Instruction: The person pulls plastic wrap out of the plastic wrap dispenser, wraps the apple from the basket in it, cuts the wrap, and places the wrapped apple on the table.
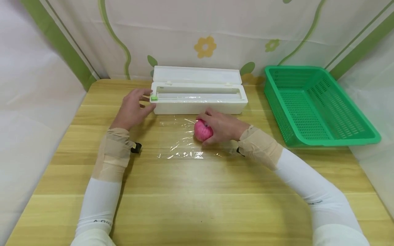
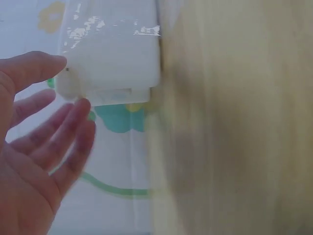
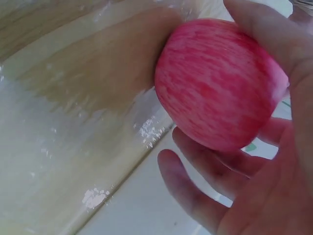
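Observation:
My right hand (image 1: 222, 127) grips a pink-red apple (image 1: 203, 130), thumb on one side and fingers on the other. The apple (image 3: 220, 83) is over a sheet of clear plastic wrap (image 1: 176, 141) that extends from a white cling-film box (image 1: 200, 108) onto the table. At the left end of that box is my left hand (image 1: 132, 106), its fingers loosely bent and spread, with the thumb right at the front corner. In the left wrist view, the left hand (image 2: 44, 142) has nothing between its fingers and the box end (image 2: 110, 63) lies just beyond the fingertips.
The box's lid (image 1: 197, 75) stands raised at the back, and a small green slider (image 1: 154, 98) sits at its left end. A green plastic basket (image 1: 332, 140) stands at the right on the wooden table (image 1: 184, 205). Behind hangs a flower-patterned curtain (image 1: 172, 30).

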### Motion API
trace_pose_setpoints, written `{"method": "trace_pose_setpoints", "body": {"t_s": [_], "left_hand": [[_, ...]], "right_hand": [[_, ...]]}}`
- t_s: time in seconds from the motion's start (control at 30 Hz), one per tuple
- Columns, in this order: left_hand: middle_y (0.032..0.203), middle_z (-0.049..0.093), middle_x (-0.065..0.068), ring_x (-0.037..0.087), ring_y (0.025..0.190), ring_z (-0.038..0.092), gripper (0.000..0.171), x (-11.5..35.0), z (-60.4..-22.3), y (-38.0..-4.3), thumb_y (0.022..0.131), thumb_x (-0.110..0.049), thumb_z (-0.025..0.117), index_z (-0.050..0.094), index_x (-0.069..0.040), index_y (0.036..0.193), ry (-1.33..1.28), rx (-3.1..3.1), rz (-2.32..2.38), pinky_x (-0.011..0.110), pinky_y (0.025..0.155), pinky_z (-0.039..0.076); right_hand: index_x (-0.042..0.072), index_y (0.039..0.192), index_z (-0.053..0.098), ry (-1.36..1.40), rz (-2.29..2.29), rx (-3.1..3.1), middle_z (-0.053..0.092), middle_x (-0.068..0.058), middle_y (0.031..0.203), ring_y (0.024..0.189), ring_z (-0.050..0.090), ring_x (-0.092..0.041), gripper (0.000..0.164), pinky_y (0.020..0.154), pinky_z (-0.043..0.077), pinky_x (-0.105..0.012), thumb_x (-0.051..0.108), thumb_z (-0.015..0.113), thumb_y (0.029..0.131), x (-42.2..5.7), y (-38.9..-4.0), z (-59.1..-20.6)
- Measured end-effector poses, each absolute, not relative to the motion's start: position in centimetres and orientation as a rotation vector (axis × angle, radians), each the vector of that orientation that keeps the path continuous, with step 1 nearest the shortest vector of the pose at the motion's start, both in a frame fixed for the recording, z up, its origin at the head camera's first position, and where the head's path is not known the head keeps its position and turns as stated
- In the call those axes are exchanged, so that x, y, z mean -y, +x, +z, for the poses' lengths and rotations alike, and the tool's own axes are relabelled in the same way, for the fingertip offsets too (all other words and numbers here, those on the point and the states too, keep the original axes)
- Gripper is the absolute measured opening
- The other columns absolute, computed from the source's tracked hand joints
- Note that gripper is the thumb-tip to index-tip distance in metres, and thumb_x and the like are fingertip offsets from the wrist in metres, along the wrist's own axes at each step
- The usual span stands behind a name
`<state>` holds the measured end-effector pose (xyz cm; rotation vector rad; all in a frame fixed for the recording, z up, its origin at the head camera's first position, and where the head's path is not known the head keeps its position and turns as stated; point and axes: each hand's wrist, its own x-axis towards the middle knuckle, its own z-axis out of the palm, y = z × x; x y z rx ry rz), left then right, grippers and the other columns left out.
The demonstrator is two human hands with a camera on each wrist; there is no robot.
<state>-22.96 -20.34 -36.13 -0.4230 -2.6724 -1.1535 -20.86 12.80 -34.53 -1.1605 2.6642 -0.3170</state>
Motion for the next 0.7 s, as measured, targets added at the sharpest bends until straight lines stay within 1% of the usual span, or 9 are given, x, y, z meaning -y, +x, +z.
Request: {"method": "trace_pose_setpoints", "body": {"t_s": [0.07, 0.13, 0.2, 0.27, 0.3, 0.37, 0.47, 0.57, 0.7], "left_hand": [[0.126, 0.047, 0.012, 0.024, 0.106, 0.055, 0.047, 20.5, -35.8, -22.7, 0.090, -0.020, 0.066, 0.049, -0.009, 0.133, -0.409, 2.671, -1.124, 0.033, 0.081, 0.047], [0.126, 0.046, 0.012, 0.024, 0.105, 0.055, 0.046, 20.4, -35.3, -22.3, 0.090, -0.025, 0.065, 0.050, -0.010, 0.132, -0.398, 2.670, -1.080, 0.034, 0.080, 0.047], [0.123, 0.048, 0.010, 0.022, 0.101, 0.055, 0.044, 20.2, -34.5, -21.8, 0.090, -0.027, 0.064, 0.051, -0.010, 0.128, -0.414, 2.666, -1.023, 0.035, 0.079, 0.046], [0.116, 0.052, 0.007, 0.020, 0.094, 0.055, 0.038, 19.6, -33.5, -21.2, 0.089, -0.027, 0.065, 0.054, -0.009, 0.120, -0.479, 2.666, -0.974, 0.033, 0.077, 0.046], [0.110, 0.053, 0.005, 0.019, 0.091, 0.055, 0.033, 19.2, -33.1, -20.8, 0.088, -0.026, 0.066, 0.054, -0.009, 0.115, -0.529, 2.668, -0.947, 0.032, 0.075, 0.045], [0.099, 0.054, 0.001, 0.016, 0.084, 0.054, 0.025, 18.3, -32.4, -19.9, 0.088, -0.024, 0.067, 0.055, -0.010, 0.104, -0.657, 2.674, -0.913, 0.030, 0.072, 0.044], [0.085, 0.055, -0.005, 0.013, 0.073, 0.052, 0.018, 16.8, -31.9, -18.3, 0.087, -0.026, 0.069, 0.054, -0.015, 0.091, -0.853, 2.705, -0.895, 0.028, 0.064, 0.044], [0.078, 0.054, -0.009, 0.010, 0.064, 0.050, 0.021, 15.8, -32.1, -16.7, 0.086, -0.030, 0.071, 0.053, -0.019, 0.086, -0.999, 2.755, -0.865, 0.026, 0.058, 0.043], [0.079, 0.055, -0.009, 0.009, 0.061, 0.048, 0.025, 15.6, -32.9, -14.8, 0.082, -0.034, 0.074, 0.053, -0.022, 0.087, -1.104, 2.848, -0.753, 0.026, 0.055, 0.042]], "right_hand": [[0.023, 0.141, 0.035, -1.130, -0.338, -2.668, 0.038, 0.001, 0.122, 0.101, 0.047, -0.015, 0.096, 0.077, 0.046, -0.029, 0.059, 0.080, 0.064, -13.0, -20.7, -34.4], [0.028, 0.146, 0.027, -1.110, -0.363, -2.694, 0.036, -0.001, 0.131, 0.108, 0.045, -0.017, 0.105, 0.081, 0.046, -0.033, 0.068, 0.075, 0.062, -13.6, -20.3, -33.8], [0.031, 0.149, 0.018, -1.116, -0.386, -2.743, 0.032, -0.004, 0.139, 0.119, 0.042, -0.023, 0.108, 0.087, 0.044, -0.040, 0.074, 0.069, 0.064, -14.5, -19.8, -33.0], [0.030, 0.150, 0.016, -1.169, -0.383, -2.822, 0.034, -0.005, 0.139, 0.120, 0.041, -0.023, 0.107, 0.088, 0.043, -0.042, 0.078, 0.063, 0.067, -15.9, -19.1, -32.1], [0.029, 0.150, 0.018, -1.212, -0.373, -2.862, 0.037, -0.005, 0.136, 0.119, 0.042, -0.023, 0.104, 0.090, 0.042, -0.043, 0.077, 0.062, 0.069, -16.7, -18.7, -31.8], [0.023, 0.147, 0.028, -1.322, -0.369, -2.923, 0.043, -0.003, 0.130, 0.115, 0.044, -0.022, 0.094, 0.091, 0.041, -0.042, 0.070, 0.065, 0.074, -18.1, -18.0, -31.6], [0.016, 0.133, 0.047, -1.514, -0.372, -2.930, 0.050, 0.003, 0.116, 0.103, 0.048, -0.016, 0.073, 0.088, 0.040, -0.036, 0.056, 0.070, 0.077, -20.1, -17.0, -32.2], [0.016, 0.117, 0.058, -1.683, -0.347, -2.855, 0.054, 0.006, 0.107, 0.096, 0.051, -0.012, 0.055, 0.085, 0.040, -0.034, 0.049, 0.074, 0.076, -21.7, -15.9, -33.5], [0.017, 0.105, 0.062, -1.761, -0.298, -2.780, 0.057, 0.007, 0.098, 0.087, 0.053, -0.009, 0.042, 0.077, 0.041, -0.034, 0.043, 0.076, 0.075, -22.8, -14.8, -35.3]]}}
